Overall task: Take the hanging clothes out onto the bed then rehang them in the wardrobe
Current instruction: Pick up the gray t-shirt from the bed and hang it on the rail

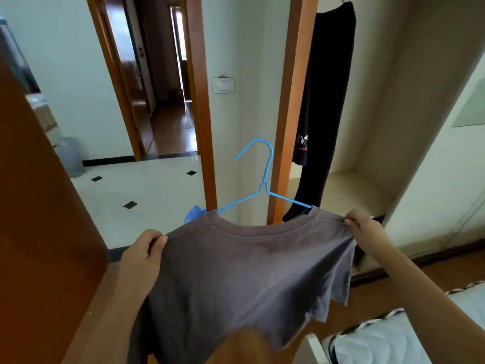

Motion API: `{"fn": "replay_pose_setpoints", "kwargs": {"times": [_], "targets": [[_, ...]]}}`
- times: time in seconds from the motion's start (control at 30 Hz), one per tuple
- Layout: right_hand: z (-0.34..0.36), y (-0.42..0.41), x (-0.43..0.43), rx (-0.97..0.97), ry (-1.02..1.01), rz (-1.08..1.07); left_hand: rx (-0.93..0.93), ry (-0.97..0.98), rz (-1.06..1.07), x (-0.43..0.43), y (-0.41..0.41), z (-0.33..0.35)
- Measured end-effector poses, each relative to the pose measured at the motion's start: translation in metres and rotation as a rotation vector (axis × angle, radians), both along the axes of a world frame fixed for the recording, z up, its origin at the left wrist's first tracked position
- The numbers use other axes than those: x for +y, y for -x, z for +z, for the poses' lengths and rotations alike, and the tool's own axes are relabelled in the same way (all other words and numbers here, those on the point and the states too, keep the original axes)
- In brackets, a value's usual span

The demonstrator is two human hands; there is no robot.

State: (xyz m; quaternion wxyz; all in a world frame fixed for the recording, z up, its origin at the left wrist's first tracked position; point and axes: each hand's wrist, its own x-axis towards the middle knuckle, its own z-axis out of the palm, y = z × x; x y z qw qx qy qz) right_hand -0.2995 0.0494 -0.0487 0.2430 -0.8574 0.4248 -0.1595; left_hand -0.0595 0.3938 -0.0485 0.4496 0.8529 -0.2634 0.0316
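Seemingly mid-rehang, both hands, left hand [143,249] and right hand [360,223], pinch the grey cotton T-shirt [244,279] on its blue wire hanger [263,185], 1 black garment [324,101] already in the wardrobe [296,101].

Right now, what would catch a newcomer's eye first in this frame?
A grey-purple T-shirt fills the lower centre, stretched by its shoulders between the left hand and right hand. A bright blue hanger rises from its collar. Behind, at upper right, a black garment hangs in the open wardrobe.

Your left hand [143,252] and right hand [363,224] are both bare: no gloves, rings, watch or bands show. Both forearms are uncovered as far as the lower edge of the view, with no sleeve cuff visible on either.
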Motion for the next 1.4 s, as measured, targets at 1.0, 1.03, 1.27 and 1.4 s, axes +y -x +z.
{"fn": "replay_pose_setpoints", "kwargs": {"times": [1.0, 1.03, 1.27, 1.4], "targets": [[-0.031, 0.140, -0.176, 0.104, -0.013, -1.237, 0.160, -0.041, -0.901, -0.530, 0.006, -0.054], [-0.032, 0.144, -0.176, 0.110, -0.010, -1.253, 0.149, -0.032, -0.913, -0.540, 0.009, -0.055], [-0.030, 0.155, -0.232, 0.155, 0.063, -1.245, 0.062, 0.073, -0.896, -0.632, 0.023, -0.042], [-0.016, 0.163, -0.312, 0.125, 0.182, -1.199, -0.083, 0.165, -0.854, -0.718, 0.029, -0.014]]}}
